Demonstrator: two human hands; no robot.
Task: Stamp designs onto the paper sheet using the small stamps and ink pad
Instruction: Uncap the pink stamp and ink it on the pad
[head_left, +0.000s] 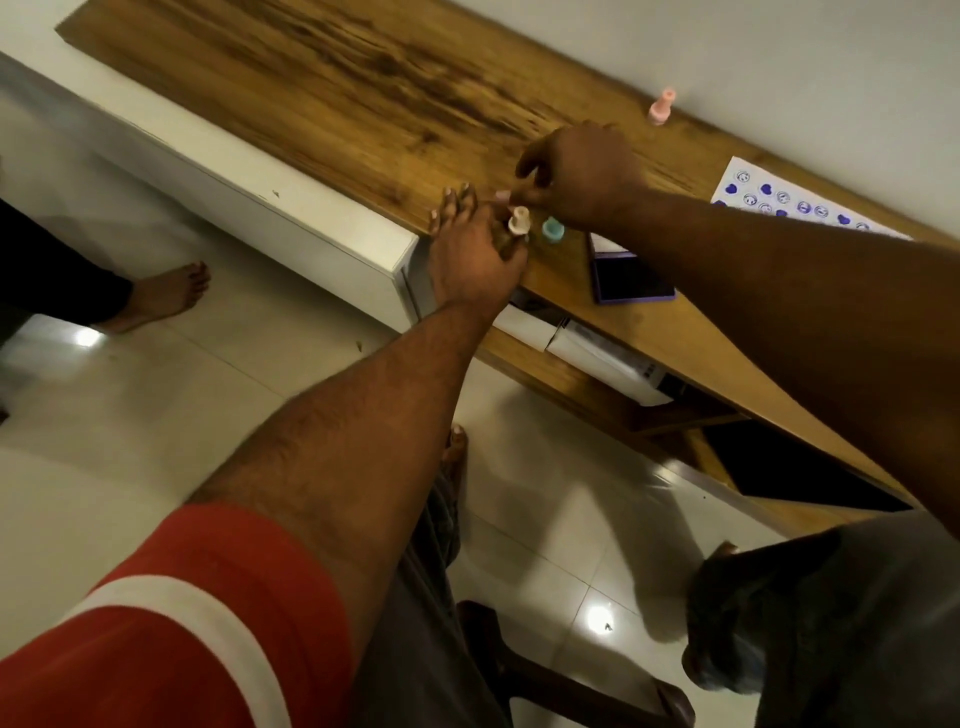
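Note:
My left hand (470, 254) reaches to the table's front-left corner, fingers stretched forward, with a cream stamp (518, 221) upright between its thumb and forefinger. My right hand (582, 171) hovers just behind it, fingertips pinched together right above the cream stamp; whether they touch it I cannot tell. A teal stamp (552, 230) stands on the wood beside the cream one. The open purple ink pad (631, 273) lies to the right near the front edge. A pink stamp (662, 106) stands by the wall. The paper sheet (769, 195), printed with blue hearts and faces, lies far right, partly under my right forearm.
The wooden tabletop (337, 88) runs along a white wall. A white cabinet (249, 208) adjoins the table's left end. White boxes (587, 348) sit on a shelf under the table. Another person's bare foot (166, 296) rests on the tiled floor at left.

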